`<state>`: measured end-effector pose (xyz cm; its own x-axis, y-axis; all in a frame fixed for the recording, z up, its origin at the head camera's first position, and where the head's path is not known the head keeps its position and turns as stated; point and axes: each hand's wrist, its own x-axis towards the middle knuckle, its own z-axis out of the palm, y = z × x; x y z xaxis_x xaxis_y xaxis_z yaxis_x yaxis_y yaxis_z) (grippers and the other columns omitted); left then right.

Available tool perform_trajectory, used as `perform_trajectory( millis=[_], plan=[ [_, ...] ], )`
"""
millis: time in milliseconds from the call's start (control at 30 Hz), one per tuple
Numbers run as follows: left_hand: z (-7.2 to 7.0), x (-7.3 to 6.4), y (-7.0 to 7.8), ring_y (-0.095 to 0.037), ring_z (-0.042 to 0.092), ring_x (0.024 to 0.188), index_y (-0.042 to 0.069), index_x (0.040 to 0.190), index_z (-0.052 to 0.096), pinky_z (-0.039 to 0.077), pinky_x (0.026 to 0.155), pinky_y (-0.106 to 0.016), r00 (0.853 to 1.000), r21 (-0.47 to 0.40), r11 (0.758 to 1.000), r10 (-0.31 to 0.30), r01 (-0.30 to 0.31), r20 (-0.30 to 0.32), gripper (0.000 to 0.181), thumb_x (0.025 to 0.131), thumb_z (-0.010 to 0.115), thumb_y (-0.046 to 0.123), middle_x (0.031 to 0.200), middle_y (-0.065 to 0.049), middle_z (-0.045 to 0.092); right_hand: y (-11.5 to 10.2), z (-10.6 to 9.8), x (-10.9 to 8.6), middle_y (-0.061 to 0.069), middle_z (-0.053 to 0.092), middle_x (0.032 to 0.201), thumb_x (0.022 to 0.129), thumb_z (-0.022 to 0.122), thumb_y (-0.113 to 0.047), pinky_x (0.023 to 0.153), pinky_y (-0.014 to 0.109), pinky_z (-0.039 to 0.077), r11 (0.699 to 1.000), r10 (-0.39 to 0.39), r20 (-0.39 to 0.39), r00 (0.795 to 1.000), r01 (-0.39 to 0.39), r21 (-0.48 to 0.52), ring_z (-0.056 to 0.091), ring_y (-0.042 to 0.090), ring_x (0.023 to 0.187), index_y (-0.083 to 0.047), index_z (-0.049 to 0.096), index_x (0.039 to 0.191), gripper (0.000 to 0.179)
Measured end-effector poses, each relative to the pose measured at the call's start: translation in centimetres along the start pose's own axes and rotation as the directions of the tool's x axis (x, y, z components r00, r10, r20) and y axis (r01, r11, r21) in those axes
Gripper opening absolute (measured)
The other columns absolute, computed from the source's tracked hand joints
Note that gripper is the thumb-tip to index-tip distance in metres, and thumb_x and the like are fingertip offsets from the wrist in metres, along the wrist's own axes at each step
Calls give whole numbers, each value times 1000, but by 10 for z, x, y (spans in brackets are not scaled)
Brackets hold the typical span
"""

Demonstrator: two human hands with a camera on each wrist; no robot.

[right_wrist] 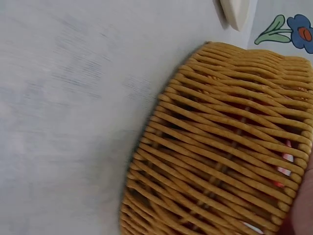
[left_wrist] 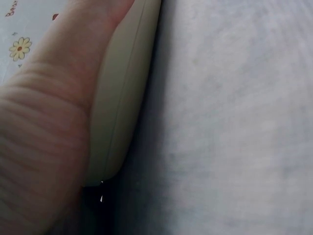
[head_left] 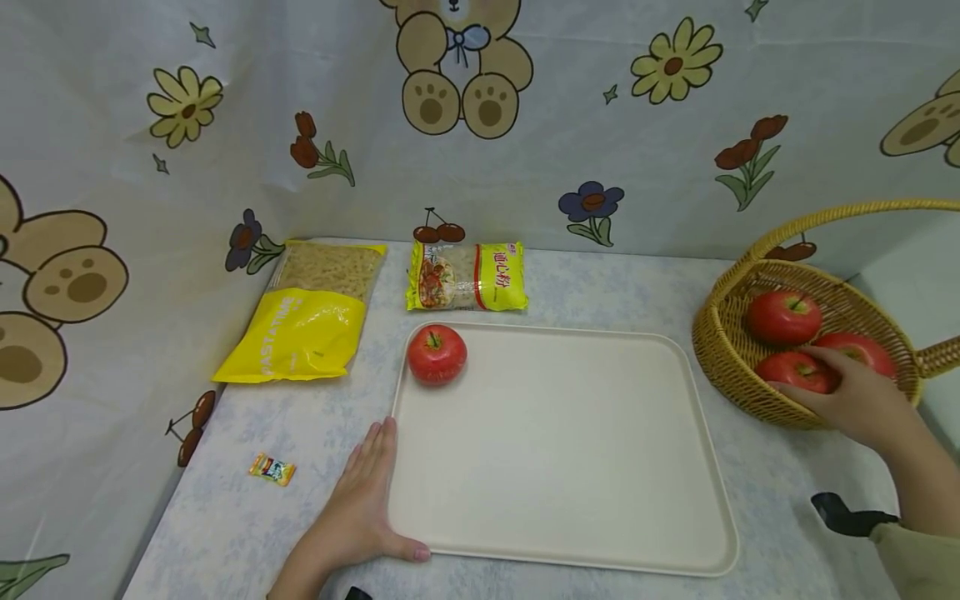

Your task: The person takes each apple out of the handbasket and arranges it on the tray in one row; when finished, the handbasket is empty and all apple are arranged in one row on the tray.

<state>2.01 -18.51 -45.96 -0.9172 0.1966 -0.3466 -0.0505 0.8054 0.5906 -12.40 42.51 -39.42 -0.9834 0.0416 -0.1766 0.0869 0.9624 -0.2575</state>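
Hands at basket & tray, head view w/ wrist views. The R hand (head_left: 862, 396) curls over the held apple (head_left: 783, 368), pinching it btwn thumb & fingers; its fingertips are partly hidden, & the R wrist view shows mostly weave, so exact contact can't be told. Pos.: held apple sits inside the wicker basket (head_left: 738, 390), at its near L side, w/ the rear apple (head_left: 783, 318) behind & the side apple (head_left: 862, 350) partly under the hand. The L hand (head_left: 356, 508) lies at the tray (head_left: 562, 450): fingers straight & close together against the L edge, thumb spread off to the near edge.

Technique (judged): seat thumb & fingers on opp. sides, at or below the apple's widest part, b/c smooth skin may slip under a high grip. Any lift is best straight up until clear of the rim, away from the arched handle (head_left: 795, 218), w/o dragging the side apple along. Light L-hand pressure should suffice to steady the tray; avoid tipping its rim.

Orient.: held apple approx. round, no clear long axis; stem hidden, so its heading can't be told. Cf. the tray apple (head_left: 437, 354), at the tray's far L corner, stem up. Tray's long axis runs L–R across the desk (head_left: 202, 517), slightly skewed; basket's opening runs obliquely, far L to near R.
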Motion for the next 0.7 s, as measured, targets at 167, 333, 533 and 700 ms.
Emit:
perform_trajectory(
  millis=[167, 333, 533, 700],
  plan=[
    [0, 0, 1, -28, -8, 156, 15, 159, -13, 1, 125, -54, 1000, 15, 1000, 1, -1, -7, 168, 37, 86, 76, 168, -5, -12, -6, 3, -5, 44, 42, 130, 86, 72, -53, 78, 75, 39, 997, 17, -115, 993, -9, 75, 42, 62, 107, 6, 30, 150, 96],
    [0, -1, 2, -30, -6, 156, 13, 159, -11, 2, 125, -57, 1000, 5, 1000, 12, -12, -20, 168, 38, 87, 75, 168, -8, -10, -19, 0, -8, 39, 42, 133, 83, 79, -41, 77, 74, 42, 989, 1, -260, 966, 37, 142, 41, 57, 113, 5, 34, 149, 92],
    [0, -1, 2, -30, -6, 156, 13, 159, -10, 3, 125, -56, 1000, 10, 1000, 10, -10, -21, 167, 38, 87, 75, 168, -8, -9, -50, -14, -15, 36, 41, 140, 82, 82, -31, 82, 80, 40, 982, -27, -338, 941, 89, 169, 38, 54, 118, -2, 33, 152, 90],
    [1, 0, 2, -29, -7, 156, 13, 159, -10, 3, 125, -55, 1000, 19, 1000, 6, -6, -14, 168, 38, 87, 75, 168, -7, -10, -87, -23, -25, 30, 46, 140, 76, 87, -28, 76, 54, 59, 971, -114, -351, 929, 179, 158, 41, 50, 117, -8, 37, 152, 93]
  ],
)
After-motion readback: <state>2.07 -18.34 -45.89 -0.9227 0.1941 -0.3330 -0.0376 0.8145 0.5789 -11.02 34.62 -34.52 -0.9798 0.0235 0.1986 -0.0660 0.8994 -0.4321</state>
